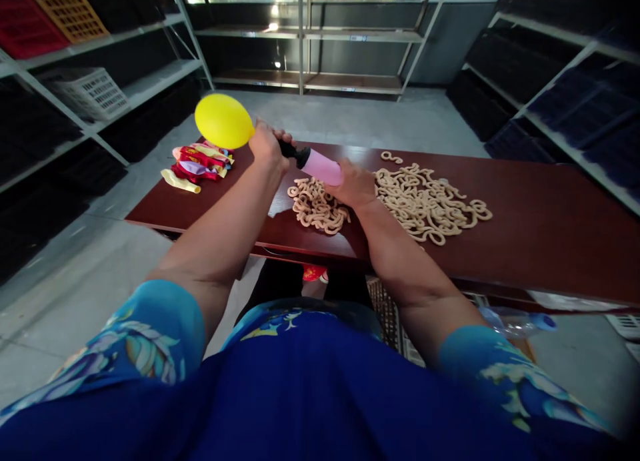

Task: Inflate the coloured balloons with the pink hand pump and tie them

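Note:
A yellow balloon [225, 121], inflated, sits at the black nozzle end of a pink hand pump [321, 167]. My left hand [270, 144] is closed around the balloon's neck and the black end of the pump. The fingers of my right hand [354, 183] wrap round the far end of the pink barrel. Below the pump lies a small pile of beige ring-and-curl pieces [320, 207], and a larger pile of the same pieces [425, 201] spreads to the right. Flat balloons [200, 164] in red, yellow and purple are heaped at the left.
The dark red table [540, 227] spans the view. Metal shelves [350, 34] stand behind it, with more at both sides. A white basket [95, 93] and an orange crate [70, 11] are on the left shelves. A plastic bottle [517, 321] lies below the table's right front edge.

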The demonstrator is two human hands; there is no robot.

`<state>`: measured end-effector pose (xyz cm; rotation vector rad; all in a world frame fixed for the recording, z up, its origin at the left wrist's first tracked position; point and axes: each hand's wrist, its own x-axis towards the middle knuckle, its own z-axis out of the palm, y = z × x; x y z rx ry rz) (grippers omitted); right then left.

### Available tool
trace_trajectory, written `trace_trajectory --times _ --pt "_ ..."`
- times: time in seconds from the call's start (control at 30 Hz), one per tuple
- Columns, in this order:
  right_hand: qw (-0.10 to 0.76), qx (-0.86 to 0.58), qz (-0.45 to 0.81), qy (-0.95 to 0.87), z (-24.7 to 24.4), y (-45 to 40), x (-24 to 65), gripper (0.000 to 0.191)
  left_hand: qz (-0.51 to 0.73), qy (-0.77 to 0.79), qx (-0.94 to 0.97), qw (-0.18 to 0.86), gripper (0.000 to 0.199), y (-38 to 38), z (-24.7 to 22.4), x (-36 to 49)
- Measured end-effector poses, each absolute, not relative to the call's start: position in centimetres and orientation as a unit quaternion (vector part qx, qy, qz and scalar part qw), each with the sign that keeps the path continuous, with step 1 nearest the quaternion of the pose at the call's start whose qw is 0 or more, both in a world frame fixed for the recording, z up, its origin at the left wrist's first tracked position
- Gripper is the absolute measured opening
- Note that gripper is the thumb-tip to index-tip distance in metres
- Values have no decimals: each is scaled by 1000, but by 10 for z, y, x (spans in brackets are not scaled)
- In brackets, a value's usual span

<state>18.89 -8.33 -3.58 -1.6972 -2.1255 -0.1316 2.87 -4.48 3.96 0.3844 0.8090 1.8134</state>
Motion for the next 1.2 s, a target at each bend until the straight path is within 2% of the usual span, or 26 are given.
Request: trace_trajectory --times 0.23,0.33,0.57,0.9,1.0,1.2 --pt "237 -603 -25 -761 -32 -69 196 53 759 372 224 485 29 -30 98 -24" --pt "244 -612 -26 -751 -33 -67 204 51 767 370 218 476 29 -27 109 -42" --pt "220 -619 -33 -753 -31 -78 196 48 790 344 179 474 32 -34 92 -45" --pt "185 -588 -35 -787 -31 -93 180 55 770 327 104 538 35 -48 20 6" --pt "182 -598 -30 -780 -26 -88 186 56 767 339 113 532 29 -35 30 -16" --pt "195 -640 -87 -738 -30 -68 198 41 791 356 137 478 23 -14 75 -80"
